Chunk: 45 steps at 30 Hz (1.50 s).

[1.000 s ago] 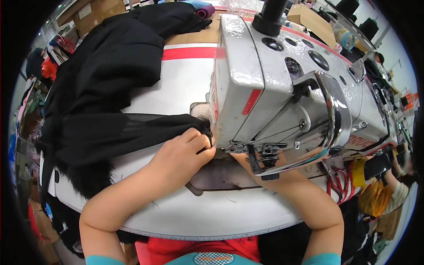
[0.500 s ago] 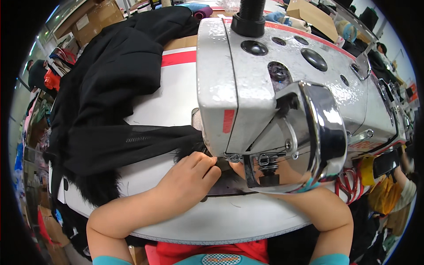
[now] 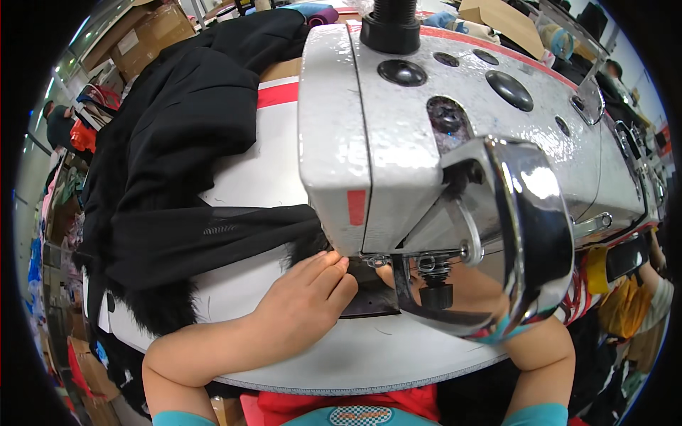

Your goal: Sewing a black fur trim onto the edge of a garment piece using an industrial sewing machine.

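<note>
A white industrial sewing machine [image 3: 334,142] stands over the work, its chrome guard [image 3: 533,234] at the front right. Sheer black fabric [image 3: 227,231] stretches from the left to the needle area, with black fur trim [image 3: 305,248] at its end. My left hand [image 3: 305,295] is closed, thumb and fingers pinched at the fabric's edge just left of the needle area. Behind the machine head and guard, my right hand [image 3: 385,274] is mostly hidden; only a bit of its fingers shows near the needle area, and what it touches cannot be made out.
A heap of black garment cloth [image 3: 192,106] covers the left of the white table [image 3: 284,362], with a fur edge [image 3: 160,305] hanging there. Cardboard boxes [image 3: 153,39] stand at the back left. At the right are red cords [image 3: 579,291] and another person's arm [image 3: 648,277].
The view has shifted slightly, so the machine head looks a little larger and farther left. My left hand stays pinched at the fabric, nearly in the same place.
</note>
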### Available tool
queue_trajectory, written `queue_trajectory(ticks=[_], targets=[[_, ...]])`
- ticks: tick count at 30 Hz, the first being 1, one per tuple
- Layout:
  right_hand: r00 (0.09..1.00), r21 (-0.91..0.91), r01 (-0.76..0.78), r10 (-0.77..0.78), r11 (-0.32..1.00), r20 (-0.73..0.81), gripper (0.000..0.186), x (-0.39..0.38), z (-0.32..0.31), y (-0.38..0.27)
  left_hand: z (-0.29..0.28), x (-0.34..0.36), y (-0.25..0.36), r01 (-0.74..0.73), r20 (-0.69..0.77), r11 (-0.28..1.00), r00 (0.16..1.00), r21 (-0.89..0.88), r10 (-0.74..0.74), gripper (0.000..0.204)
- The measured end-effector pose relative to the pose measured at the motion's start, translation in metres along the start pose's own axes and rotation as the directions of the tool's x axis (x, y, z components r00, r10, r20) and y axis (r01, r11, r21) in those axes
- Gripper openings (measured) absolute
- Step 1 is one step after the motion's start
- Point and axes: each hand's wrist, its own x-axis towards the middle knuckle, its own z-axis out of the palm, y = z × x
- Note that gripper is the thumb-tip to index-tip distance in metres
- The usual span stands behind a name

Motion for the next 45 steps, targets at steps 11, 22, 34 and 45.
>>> queue_trajectory(ticks=[11,22,34,45], targets=[[0.914,-0.531,-0.074,-0.271,-0.844,0.303,0.027,0.019,0.013,-0.019,0.000,0.000,0.010,0.548,0.578,-0.238,0.612,-0.802,-0.540,0.037],[0.068,-0.168,-0.900,-0.251,0.402,-0.966,0.028,-0.178,-0.088,-0.017,0.022,0.004,-0.006,0.366,0.125,0.162,0.647,-0.917,-0.752,0.057],[0.015,-0.071,-0.983,0.314,-0.167,-0.949,0.026,-0.346,-0.079,0.078,0.019,-0.005,-0.002,0.120,-0.393,0.862,0.853,-0.493,-0.344,0.031],[0.802,0.259,-0.032,0.180,0.965,-0.569,0.030,-0.106,0.006,-0.055,0.018,0.011,-0.023,0.374,0.135,0.305,0.797,-0.876,-0.588,0.021]])
